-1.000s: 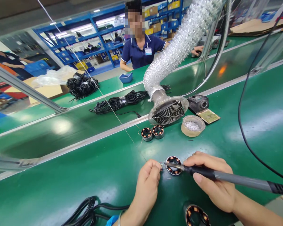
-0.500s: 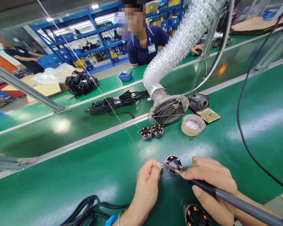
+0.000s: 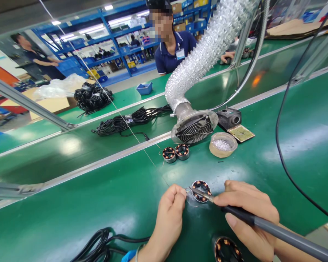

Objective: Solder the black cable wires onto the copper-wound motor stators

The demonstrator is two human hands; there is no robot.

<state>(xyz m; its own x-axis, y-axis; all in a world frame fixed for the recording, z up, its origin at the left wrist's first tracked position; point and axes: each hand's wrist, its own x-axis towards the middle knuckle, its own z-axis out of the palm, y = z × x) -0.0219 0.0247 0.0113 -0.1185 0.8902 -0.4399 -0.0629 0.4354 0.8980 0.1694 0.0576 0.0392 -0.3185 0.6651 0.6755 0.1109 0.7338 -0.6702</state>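
Note:
My right hand is wrapped round a soldering iron. Its tip points left, across the near stator ring with copper windings, and meets a fine wire end beside my left fingertips. My left hand is closed in a pinch on a thin solder wire, which runs down from the upper left. Faint smoke shows around the iron's tip. Another stator lies close by at the bottom edge, partly cut off. Two more stators sit side by side farther back.
A fume extractor on a silver hose stands behind the stators. Right of it are a round tub of silvery bits and an iron stand. Black cables lie at lower left. A co-worker is across the bench.
The soldering iron and my right hand have shifted slightly right. Smoke near the tip is more visible. The co-worker across the bench has moved a little to the right.

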